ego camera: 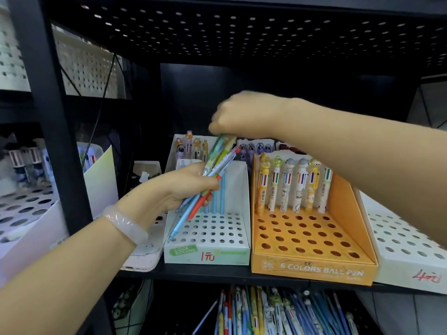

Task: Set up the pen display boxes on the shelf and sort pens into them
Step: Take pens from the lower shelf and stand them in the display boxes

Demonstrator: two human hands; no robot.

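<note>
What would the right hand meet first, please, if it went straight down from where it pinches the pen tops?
Probably the bundle of pens that the left hand grips, right beneath the right hand; below that stands the white display box. Depth is unclear.

On the shelf (217,274), three display boxes stand side by side along its front edge: the 1-yuan box (208,255) left, the six-colour pen box (312,269) in the middle, another box (411,262) right. My left hand (183,187) holds a pen bundle (212,175) above the left box; my right hand's fingers (217,128) pinch its top.
</note>
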